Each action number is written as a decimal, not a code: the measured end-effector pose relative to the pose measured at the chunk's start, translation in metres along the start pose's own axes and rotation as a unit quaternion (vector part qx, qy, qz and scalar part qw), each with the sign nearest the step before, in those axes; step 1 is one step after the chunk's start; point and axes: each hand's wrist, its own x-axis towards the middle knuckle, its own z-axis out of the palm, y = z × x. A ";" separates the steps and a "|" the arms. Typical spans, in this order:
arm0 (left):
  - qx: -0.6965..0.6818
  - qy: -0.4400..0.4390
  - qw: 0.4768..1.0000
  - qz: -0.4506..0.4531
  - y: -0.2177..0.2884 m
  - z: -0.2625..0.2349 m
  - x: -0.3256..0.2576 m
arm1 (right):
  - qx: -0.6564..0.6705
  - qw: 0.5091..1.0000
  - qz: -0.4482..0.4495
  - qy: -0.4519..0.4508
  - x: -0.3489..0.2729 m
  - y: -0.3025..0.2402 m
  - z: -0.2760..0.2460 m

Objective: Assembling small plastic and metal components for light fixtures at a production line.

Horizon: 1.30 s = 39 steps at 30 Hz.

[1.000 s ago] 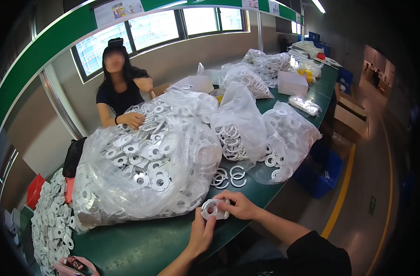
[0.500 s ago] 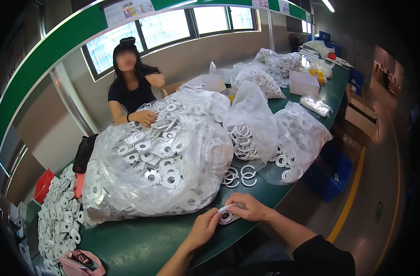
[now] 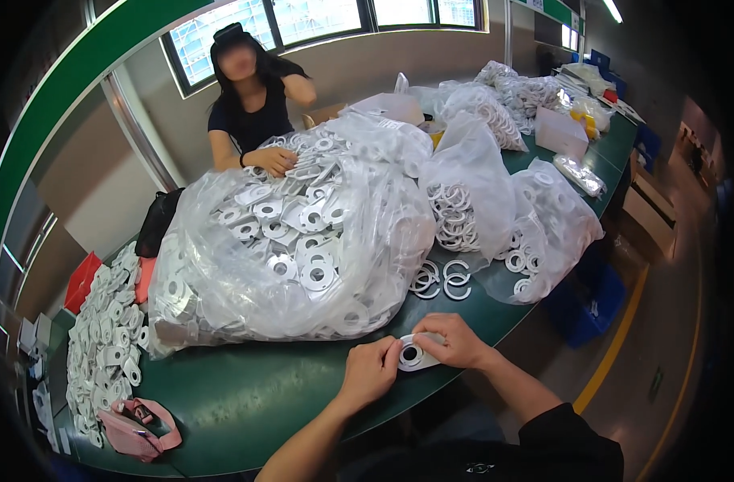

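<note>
Between my two hands, near the table's front edge, is a white plastic plate with a ringed round hole. My left hand grips its left end with thumb and fingers. From the right, my right hand holds the plate too, its thumb pressing near the ring. Just beyond my hands lie several loose white C-shaped rings on the green table. A big clear plastic bag full of similar white plates spreads open to the left of them.
A heap of white plates covers the left end, beside a pink pouch and a red bin. Bags of rings and of round parts stand at right. Across the table, a co-worker's hand rests on the plates.
The view has shifted, so the bags and table appear lower-angled and further right. Both my hands still hold the plate, which now shows more of its face and tapered right end.
</note>
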 end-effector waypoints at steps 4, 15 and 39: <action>-0.111 0.037 0.992 -0.041 -0.006 0.006 0.000 | 0.109 0.989 0.098 0.022 0.002 -0.007 0.005; -0.299 0.040 0.953 -0.034 -0.007 0.024 -0.003 | 0.320 0.938 0.131 0.024 -0.001 0.004 0.010; -0.108 0.005 0.994 -0.006 0.012 0.014 -0.012 | 0.231 0.950 0.134 0.163 0.005 -0.004 0.035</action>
